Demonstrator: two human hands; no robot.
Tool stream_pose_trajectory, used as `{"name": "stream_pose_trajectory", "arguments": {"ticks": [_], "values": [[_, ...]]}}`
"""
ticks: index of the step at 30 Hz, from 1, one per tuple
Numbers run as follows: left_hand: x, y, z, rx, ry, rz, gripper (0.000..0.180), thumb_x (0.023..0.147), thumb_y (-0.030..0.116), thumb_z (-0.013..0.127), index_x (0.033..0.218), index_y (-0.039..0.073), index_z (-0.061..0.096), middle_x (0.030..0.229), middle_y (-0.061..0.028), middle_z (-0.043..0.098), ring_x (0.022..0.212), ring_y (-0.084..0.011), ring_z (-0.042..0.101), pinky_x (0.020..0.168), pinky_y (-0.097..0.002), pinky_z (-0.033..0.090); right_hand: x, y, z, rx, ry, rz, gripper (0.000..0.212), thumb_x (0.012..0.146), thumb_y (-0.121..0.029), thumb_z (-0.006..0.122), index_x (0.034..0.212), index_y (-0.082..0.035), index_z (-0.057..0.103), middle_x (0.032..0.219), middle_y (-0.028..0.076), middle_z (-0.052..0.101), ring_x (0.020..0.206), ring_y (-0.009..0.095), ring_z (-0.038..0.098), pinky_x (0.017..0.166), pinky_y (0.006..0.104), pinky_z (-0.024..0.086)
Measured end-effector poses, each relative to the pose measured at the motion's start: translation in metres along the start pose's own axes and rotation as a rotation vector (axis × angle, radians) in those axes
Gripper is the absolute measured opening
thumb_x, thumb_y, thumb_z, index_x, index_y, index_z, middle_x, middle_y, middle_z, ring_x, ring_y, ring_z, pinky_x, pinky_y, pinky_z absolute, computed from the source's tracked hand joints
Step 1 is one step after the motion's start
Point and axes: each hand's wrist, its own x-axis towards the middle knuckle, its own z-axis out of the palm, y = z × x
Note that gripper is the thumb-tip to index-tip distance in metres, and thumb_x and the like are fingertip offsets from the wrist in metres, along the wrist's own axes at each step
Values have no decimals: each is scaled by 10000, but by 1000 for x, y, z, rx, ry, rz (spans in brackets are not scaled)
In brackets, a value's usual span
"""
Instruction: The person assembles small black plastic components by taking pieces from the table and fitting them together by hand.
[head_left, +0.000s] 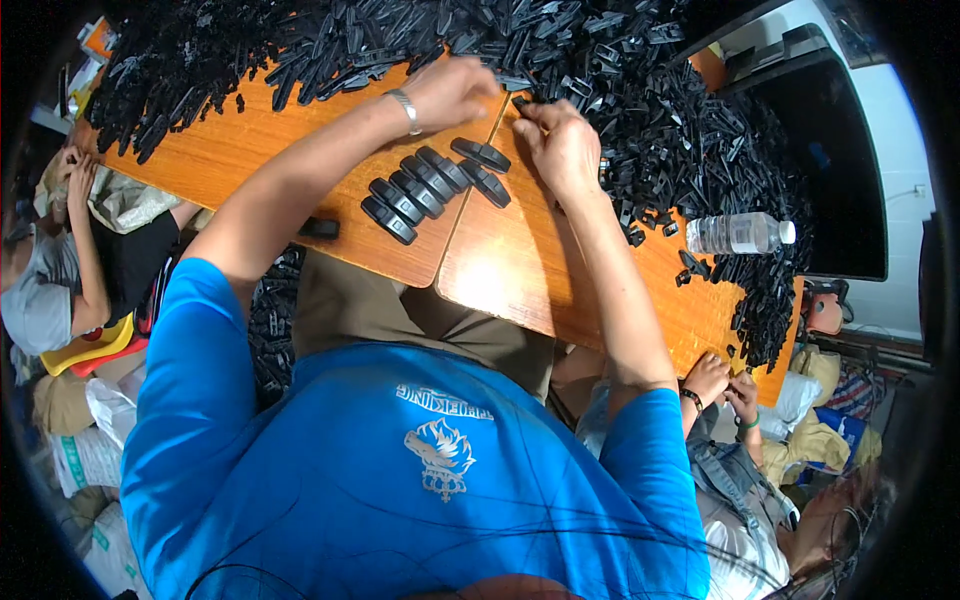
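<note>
My left hand (452,94), a silver bracelet at its wrist, is over the far part of the table beside the heap's edge. Its fingers are bent and smeared by motion, and I cannot make out anything in them. To its right, my right hand (564,148) is closed, thumb and forefinger pinching a small black plastic part (519,101). Between my forearms lies a slanted row of several oval black plastic pieces (408,190). At the row's right end, one oval piece (481,154) sits a little apart.
A large heap of black plastic parts (660,110) covers the table's far side and right. A clear water bottle (735,234) lies on its side there, near a dark screen (830,150). Co-workers' hands show at left (75,168) and lower right (708,380). The wooden table (590,290) has a seam.
</note>
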Motion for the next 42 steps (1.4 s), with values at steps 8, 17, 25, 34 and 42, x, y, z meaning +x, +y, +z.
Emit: {"name": "stream_pose_trajectory", "arguments": {"ticks": [8, 17, 25, 34, 42], "values": [[42, 5, 42, 313, 145, -87, 258, 877, 161, 845, 1104, 68, 765, 1130, -118, 708, 1145, -333, 675, 997, -443, 566, 16, 0, 36, -305, -34, -29, 169, 930, -119, 668, 1078, -108, 749, 1016, 206, 712, 776, 398, 770, 695, 495, 636], [21, 6, 29, -626, 144, -329, 305, 890, 100, 876, 1117, 26, 687, 1072, -55, 726, 979, -151, 725, 796, -345, 618, -11, 8, 1, -189, -235, -46, 232, 984, -136, 687, 1202, -59, 671, 976, 267, 728, 848, 458, 744, 698, 547, 601], [-10, 9, 24, -140, 71, -171, 278, 856, 145, 898, 1081, 80, 747, 1154, -55, 720, 1076, -239, 691, 980, -366, 559, -11, 13, -1, -243, -240, -34, 225, 981, -181, 729, 1152, -41, 686, 1030, 247, 755, 921, 453, 750, 801, 528, 607], [-28, -13, 19, -42, 111, -104, 266, 831, 195, 907, 1038, 81, 784, 1091, -68, 705, 1134, -305, 645, 1012, -427, 527, -5, -4, 16, 68, -1, 23, 284, 838, -169, 898, 1096, -88, 811, 1061, 110, 736, 947, 344, 756, 823, 432, 610], [-24, -11, 23, -160, 115, -170, 213, 833, 154, 897, 972, 42, 782, 1010, -62, 699, 947, -276, 698, 853, -397, 569, 11, 8, 20, 126, -74, -73, 292, 775, -120, 923, 1048, -75, 831, 982, 92, 715, 883, 318, 747, 761, 415, 600]]}}
